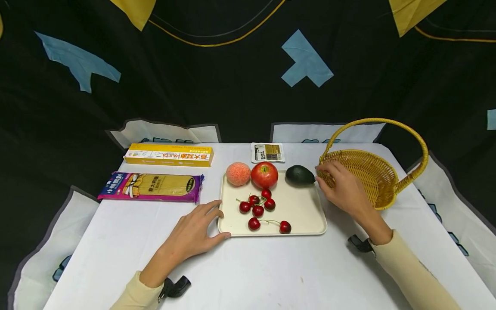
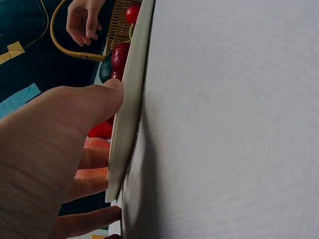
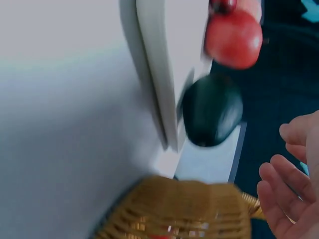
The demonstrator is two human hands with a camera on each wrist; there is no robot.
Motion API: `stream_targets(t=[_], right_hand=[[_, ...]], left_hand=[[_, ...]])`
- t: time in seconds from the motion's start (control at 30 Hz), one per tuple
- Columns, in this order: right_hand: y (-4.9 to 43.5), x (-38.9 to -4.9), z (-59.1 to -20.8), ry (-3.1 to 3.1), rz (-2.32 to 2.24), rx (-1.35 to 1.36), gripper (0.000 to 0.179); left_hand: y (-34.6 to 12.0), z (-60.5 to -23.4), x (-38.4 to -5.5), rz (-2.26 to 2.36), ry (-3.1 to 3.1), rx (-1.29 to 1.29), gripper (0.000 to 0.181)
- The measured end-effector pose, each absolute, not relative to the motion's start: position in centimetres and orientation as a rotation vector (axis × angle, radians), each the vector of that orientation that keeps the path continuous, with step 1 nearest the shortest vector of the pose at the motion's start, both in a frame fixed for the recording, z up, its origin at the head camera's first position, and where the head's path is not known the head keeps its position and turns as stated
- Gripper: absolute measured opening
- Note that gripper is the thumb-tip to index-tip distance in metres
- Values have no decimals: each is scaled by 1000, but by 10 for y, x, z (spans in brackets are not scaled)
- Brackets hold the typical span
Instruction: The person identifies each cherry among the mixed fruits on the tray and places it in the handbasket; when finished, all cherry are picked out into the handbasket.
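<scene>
A cream tray (image 1: 298, 211) bears a red apple (image 1: 265, 174), a peach (image 1: 238, 174), a dark green avocado (image 1: 300, 175) and several cherries (image 1: 257, 211) with stems. My left hand (image 1: 195, 230) touches the tray's front left corner, its thumb on the rim and its fingers spread along the left edge. Between the tray and a yellow wicker basket (image 1: 364, 161), my right hand (image 1: 345, 189) hovers with loosely bent fingers and nothing in them. In the right wrist view the avocado (image 3: 212, 109) lies apart from that hand. The hand partly covers the basket's near left side in the head view.
A yellow pasta box (image 1: 168, 155) and a purple-edged spaghetti pack (image 1: 153, 187) lie at the left. Behind the tray is a small white sachet (image 1: 268, 152). The basket's tall handle (image 1: 420, 142) arches upward at the right. Black cloth hangs behind the white table (image 1: 263, 271).
</scene>
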State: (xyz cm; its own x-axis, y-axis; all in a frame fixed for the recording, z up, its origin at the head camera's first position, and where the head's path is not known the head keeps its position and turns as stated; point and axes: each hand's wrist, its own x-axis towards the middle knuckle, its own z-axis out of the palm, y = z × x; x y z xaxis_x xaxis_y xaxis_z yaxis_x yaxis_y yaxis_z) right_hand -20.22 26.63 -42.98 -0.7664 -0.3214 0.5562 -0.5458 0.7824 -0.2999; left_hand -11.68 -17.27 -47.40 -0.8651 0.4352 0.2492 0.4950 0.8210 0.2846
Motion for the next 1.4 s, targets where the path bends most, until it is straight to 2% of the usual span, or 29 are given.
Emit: stream_targets(t=[0.37, 1.0, 1.17, 1.4], right_hand=[[243, -170, -434, -2548, 680, 767, 35], [201, -125, -452, -2699, 790, 927, 32], [193, -121, -454, -2749, 769, 962, 29], [189, -119, -456, -2804, 751, 1021, 16]], left_hand=[[-172, -474, -118, -534, -2813, -750, 49], [-173, -475, -117, -519, -2825, -739, 50], [-173, -476, -116, -515, -2825, -736, 50], [-173, -475, -116, -508, -2825, -727, 49]])
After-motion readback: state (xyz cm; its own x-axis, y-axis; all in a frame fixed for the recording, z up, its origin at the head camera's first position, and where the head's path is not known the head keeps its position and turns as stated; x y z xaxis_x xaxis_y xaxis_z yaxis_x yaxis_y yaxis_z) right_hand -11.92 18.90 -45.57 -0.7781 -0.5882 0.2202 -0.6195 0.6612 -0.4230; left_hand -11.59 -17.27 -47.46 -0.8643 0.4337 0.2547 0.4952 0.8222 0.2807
